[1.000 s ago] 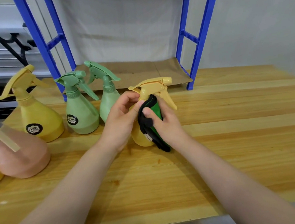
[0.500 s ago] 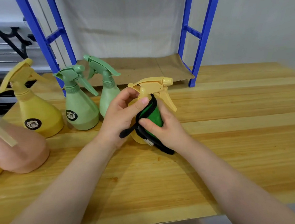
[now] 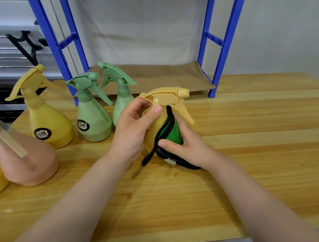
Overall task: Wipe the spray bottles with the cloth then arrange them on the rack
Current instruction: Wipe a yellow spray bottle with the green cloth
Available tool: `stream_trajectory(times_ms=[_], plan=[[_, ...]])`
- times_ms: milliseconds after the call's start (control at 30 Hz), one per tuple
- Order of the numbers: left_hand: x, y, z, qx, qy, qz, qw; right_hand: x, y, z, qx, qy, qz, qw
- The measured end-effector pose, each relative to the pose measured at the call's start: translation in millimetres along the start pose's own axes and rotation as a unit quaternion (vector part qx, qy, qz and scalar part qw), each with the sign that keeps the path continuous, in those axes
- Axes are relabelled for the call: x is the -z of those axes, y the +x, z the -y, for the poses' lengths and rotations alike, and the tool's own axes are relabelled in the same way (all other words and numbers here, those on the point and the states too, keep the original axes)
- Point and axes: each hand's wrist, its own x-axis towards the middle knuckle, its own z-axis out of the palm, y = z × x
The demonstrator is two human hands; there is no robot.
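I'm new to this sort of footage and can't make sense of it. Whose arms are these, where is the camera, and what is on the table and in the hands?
No machine here: a person wears a camera on the head, looking down at their own arms. The left hand grips the neck of a pale yellow spray bottle. The right hand presses a green cloth against its side. On the wooden table stand two green bottles, a yellow bottle and a pink bottle. Behind is the blue rack.

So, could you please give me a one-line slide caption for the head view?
Left hand steadies a yellow spray bottle while right hand wipes it with a green cloth.
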Motion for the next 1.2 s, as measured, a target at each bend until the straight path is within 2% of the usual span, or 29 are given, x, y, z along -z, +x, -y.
stream_trajectory(times_ms=[233, 467, 767, 967, 1200], plan=[[-4, -1, -5, -0.022, -0.086, -0.028, 0.996, 12, -2, -13, -0.035, 0.022, 0.011, 0.999], [-6, -2, -9, -0.036, -0.112, -0.002, 0.993, 14, -3, -6, -0.02, 0.013, -0.01, 1.0], [-5, -4, -4, 0.02, -0.067, 0.1, 0.993, 7, 1, 1, 0.003, -0.037, -0.01, 0.999], [-5, -2, -4, 0.014, -0.048, 0.144, 0.988, 5, -1, 5, 0.057, -0.007, -0.054, 0.997], [-7, -2, -1, -0.014, 0.027, 0.12, 0.992, 3, 3, 8, 0.041, 0.003, -0.074, 0.996]])
